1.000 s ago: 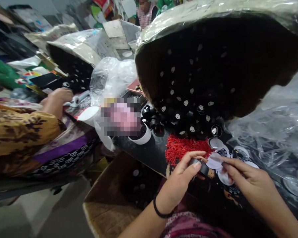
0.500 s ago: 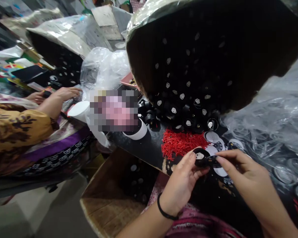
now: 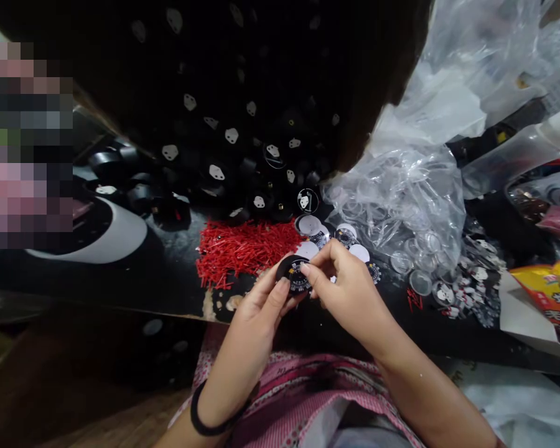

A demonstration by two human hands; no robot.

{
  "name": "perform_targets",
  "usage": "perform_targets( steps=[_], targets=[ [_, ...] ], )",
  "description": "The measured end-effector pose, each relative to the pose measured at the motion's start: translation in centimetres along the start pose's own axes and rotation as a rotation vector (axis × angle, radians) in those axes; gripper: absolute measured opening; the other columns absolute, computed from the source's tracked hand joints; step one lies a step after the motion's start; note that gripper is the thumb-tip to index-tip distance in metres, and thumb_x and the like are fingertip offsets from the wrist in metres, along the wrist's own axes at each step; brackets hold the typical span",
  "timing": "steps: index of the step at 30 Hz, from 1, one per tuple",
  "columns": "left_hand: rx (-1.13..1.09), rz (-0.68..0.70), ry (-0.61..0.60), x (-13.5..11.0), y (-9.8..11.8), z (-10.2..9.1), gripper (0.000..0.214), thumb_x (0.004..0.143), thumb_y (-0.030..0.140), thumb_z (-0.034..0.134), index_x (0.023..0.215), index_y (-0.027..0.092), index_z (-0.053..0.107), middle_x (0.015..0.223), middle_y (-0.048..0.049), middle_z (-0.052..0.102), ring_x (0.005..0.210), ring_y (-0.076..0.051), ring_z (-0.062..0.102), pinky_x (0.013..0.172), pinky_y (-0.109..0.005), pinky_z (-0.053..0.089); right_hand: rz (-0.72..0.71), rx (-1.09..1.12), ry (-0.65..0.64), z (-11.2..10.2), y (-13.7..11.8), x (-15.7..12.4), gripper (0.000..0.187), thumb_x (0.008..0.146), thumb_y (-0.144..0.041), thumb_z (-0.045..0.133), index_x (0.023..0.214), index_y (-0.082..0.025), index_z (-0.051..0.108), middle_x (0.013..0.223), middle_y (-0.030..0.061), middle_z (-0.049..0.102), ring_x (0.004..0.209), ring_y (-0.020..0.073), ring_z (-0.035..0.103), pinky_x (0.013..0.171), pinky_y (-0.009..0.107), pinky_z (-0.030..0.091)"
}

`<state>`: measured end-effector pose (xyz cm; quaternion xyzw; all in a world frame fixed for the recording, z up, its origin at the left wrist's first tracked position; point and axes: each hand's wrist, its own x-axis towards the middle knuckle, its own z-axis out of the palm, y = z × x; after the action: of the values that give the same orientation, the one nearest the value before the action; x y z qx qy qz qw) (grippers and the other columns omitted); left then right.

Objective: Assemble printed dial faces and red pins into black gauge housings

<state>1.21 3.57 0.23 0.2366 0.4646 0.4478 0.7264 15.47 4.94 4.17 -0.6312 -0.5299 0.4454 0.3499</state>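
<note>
My left hand (image 3: 261, 306) grips a small black round case (image 3: 282, 266) over the table's front part. A black printed dial disc (image 3: 297, 278) with white markings lies face up in the mouth of the case. My right hand (image 3: 348, 283) pinches the right side of the dial and case, its thumb on the dial's face. Just behind the hands is a heap of thin red pointers (image 3: 247, 246). Loose dial discs (image 3: 345, 235), some with plain white backs up, are scattered to the right of it.
A large dark box (image 3: 261, 74) with several black cases spilling out stands behind. Clear round covers lie in and around a plastic bag (image 3: 401, 199) at right. A white ring-shaped roll (image 3: 121, 233) sits at left, and a yellow packet (image 3: 548, 298) at far right.
The view has swung right, and the co-worker's arm at left has left it. The dial disc, held beside the case before, now lies in its mouth, with the case turned face up.
</note>
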Motion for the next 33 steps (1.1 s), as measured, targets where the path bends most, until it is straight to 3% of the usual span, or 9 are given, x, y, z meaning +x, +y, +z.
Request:
perform_targets(
  steps=[4,13,16,19,22,25,28,30,33],
  targets=[
    [-0.023,-0.001,-0.002,-0.1,0.0,0.1,0.032,0.083,0.043,0.072,0.113,0.031,0.073,0.127,-0.0018,0.070,0.115,-0.022,0.066,0.092,-0.030,0.057,0.029,0.121,0.010,0.3,0.4,-0.1,0.017,0.089,-0.032,0.059,0.080,-0.023,0.048,0.067,-0.0055,0.058,0.054,0.0104,0.057,0.053,0.024,0.044],
    [0.127,0.076,-0.045,0.3,-1.5,-1.0,0.033,0.084,0.036,0.072,0.116,0.031,0.069,0.120,0.0000,0.072,0.115,-0.021,0.066,0.102,-0.032,0.051,0.005,-0.210,-0.028,-0.5,1.2,0.0,0.024,0.086,-0.036,0.064,0.074,-0.021,0.049,0.075,-0.0026,0.055,0.067,0.0127,0.053,0.061,0.027,0.039],
    [0.247,0.090,-0.053,0.2,-1.6,-1.3,0.033,0.083,0.035,0.072,0.114,0.025,0.068,0.118,-0.0026,0.072,0.114,-0.022,0.066,0.102,-0.034,0.051,-0.024,-0.173,-0.042,-0.4,1.8,-0.7,0.016,0.085,-0.030,0.065,0.091,-0.021,0.054,0.088,-0.0005,0.057,0.071,0.0123,0.053,0.065,0.027,0.042],
    [0.336,0.088,-0.084,-0.3,-1.7,-2.0,0.032,0.081,0.034,0.071,0.110,0.022,0.067,0.113,-0.0045,0.073,0.110,-0.023,0.068,0.100,-0.035,0.052,-0.063,-0.126,-0.189,-0.5,2.0,-1.6,0.022,0.087,-0.017,0.056,0.109,-0.021,0.054,0.095,0.0012,0.061,0.076,0.0124,0.056,0.068,0.026,0.045],
    [0.361,0.087,-0.052,-0.7,-1.8,-2.9,0.031,0.081,0.033,0.071,0.109,0.022,0.067,0.111,-0.0049,0.073,0.109,-0.024,0.068,0.100,-0.037,0.052,-0.107,-0.166,-0.281,-0.6,1.6,-1.7,0.027,0.088,-0.013,0.054,0.115,-0.020,0.056,0.094,0.0012,0.066,0.078,0.0127,0.060,0.070,0.025,0.046],
    [0.239,0.067,0.074,-0.8,-1.5,-3.8,0.033,0.080,0.033,0.073,0.112,0.025,0.066,0.112,-0.0036,0.073,0.108,-0.024,0.068,0.102,-0.039,0.051,-0.185,-0.351,-0.257,0.1,1.2,-0.3,0.014,0.092,-0.018,0.055,0.103,-0.019,0.064,0.092,0.0021,0.071,0.083,0.0155,0.063,0.078,0.030,0.044],
    [0.042,0.102,0.201,-0.8,-0.6,-4.0,0.028,0.082,0.031,0.072,0.108,0.024,0.067,0.114,-0.0030,0.072,0.109,-0.023,0.067,0.104,-0.041,0.050,-0.282,-0.744,-0.139,1.9,1.0,1.7,0.017,0.095,-0.021,0.050,0.090,-0.016,0.066,0.093,0.0081,0.072,0.092,0.0247,0.064,0.085,0.041,0.041],
    [-0.057,0.121,0.216,-0.7,0.0,-3.8,0.021,0.084,0.029,0.070,0.104,0.023,0.068,0.113,-0.0044,0.073,0.111,-0.024,0.067,0.104,-0.042,0.050,-0.335,-0.937,-0.103,3.2,1.0,2.8,0.018,0.095,-0.023,0.050,0.095,-0.013,0.065,0.096,0.0128,0.071,0.094,0.0300,0.063,0.085,0.046,0.040],
    [-0.139,0.130,0.183,-0.6,0.6,-3.4,0.017,0.088,0.029,0.065,0.103,0.023,0.069,0.111,-0.0072,0.074,0.114,-0.026,0.066,0.106,-0.044,0.049,-0.381,-1.052,-0.107,4.3,1.0,3.5,0.018,0.095,-0.023,0.050,0.097,-0.011,0.064,0.098,0.0164,0.070,0.092,0.0319,0.063,0.083,0.047,0.040]
  ],
)
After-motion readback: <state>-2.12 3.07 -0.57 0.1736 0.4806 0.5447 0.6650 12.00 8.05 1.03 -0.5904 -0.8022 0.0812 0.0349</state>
